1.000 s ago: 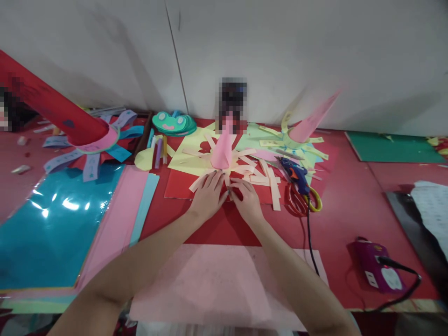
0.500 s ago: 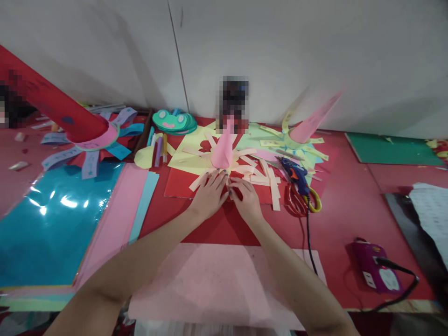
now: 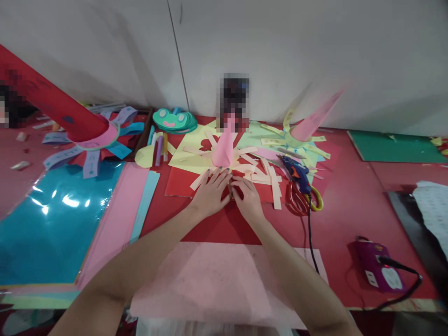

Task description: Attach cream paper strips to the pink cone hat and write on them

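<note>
Pink paper cone (image 3: 222, 149) stands toward the far edge of the table (image 3: 345, 210), just beyond my left grip (image 3: 212, 191), spread flat, and curled right grip (image 3: 248, 193), whose pinch I cannot tell; a sideways nudge could topple it.

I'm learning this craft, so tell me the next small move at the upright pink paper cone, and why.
Probably press down with the right hand: it curls close beside the left hand, which lies spread before the pink paper cone as if bracing it. The blue glue gun lies apart, and what the hands cover is mostly hidden.
</note>
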{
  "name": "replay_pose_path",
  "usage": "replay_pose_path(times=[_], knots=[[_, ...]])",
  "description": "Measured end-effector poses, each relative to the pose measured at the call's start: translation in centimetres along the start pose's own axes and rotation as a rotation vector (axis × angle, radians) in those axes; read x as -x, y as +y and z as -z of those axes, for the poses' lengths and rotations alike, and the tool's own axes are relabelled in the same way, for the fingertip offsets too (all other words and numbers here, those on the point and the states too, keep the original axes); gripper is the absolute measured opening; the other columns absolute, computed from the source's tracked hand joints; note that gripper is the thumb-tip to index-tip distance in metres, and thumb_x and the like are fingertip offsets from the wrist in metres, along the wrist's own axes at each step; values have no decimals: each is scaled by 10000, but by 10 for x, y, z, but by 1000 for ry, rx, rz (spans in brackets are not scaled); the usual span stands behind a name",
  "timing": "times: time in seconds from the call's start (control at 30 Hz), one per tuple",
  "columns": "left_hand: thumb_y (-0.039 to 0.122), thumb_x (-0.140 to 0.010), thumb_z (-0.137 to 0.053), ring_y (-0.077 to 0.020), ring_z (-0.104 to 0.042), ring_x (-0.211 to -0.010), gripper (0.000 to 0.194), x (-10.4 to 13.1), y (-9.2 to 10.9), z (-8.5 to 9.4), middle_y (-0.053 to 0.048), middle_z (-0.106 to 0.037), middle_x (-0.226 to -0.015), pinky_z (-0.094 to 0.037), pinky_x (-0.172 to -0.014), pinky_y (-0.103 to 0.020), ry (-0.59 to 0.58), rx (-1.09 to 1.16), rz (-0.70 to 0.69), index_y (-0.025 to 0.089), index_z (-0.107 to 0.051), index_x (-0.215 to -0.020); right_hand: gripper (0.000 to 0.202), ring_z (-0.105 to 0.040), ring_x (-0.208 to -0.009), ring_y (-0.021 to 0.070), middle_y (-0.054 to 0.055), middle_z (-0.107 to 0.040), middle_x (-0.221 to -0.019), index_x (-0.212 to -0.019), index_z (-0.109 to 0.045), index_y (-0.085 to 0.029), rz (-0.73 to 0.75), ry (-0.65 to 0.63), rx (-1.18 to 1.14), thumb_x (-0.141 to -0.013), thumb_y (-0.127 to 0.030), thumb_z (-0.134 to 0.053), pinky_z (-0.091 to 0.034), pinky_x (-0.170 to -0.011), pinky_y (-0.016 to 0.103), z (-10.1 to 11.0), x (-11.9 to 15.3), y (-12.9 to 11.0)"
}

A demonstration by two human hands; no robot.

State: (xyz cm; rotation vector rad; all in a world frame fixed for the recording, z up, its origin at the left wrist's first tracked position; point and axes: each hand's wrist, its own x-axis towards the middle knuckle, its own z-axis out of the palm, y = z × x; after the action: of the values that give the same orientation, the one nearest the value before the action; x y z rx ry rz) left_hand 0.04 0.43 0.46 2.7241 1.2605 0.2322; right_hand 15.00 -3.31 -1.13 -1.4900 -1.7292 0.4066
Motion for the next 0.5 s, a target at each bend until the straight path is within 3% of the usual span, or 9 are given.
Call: replay_pose_path(times=[0.27,0.5], knots=[[417,-888,-370,-220,-259,-1367,556,-3,-5,-1,-96,-346,-1461,-128,-1135,-456,3,55,-17,127,-368,-1362,150,-551,-1057,199,70,-637,-1102,-905,-619,-221,28,-9,12,-869,-195,-477,-463,-941,398,1,-1,2],[421,-889,-376,-233,-275,-1359,552,-2,-5,0,-106,-361,-1451,-127,-1133,-469,-4,51,-34,115,-383,-1349,202,-533,-1117,205,83,-608,-1173,-981,-612,-220,137,-180,57,-898,-206,-428,-449,-955,415,16,-5,5]])
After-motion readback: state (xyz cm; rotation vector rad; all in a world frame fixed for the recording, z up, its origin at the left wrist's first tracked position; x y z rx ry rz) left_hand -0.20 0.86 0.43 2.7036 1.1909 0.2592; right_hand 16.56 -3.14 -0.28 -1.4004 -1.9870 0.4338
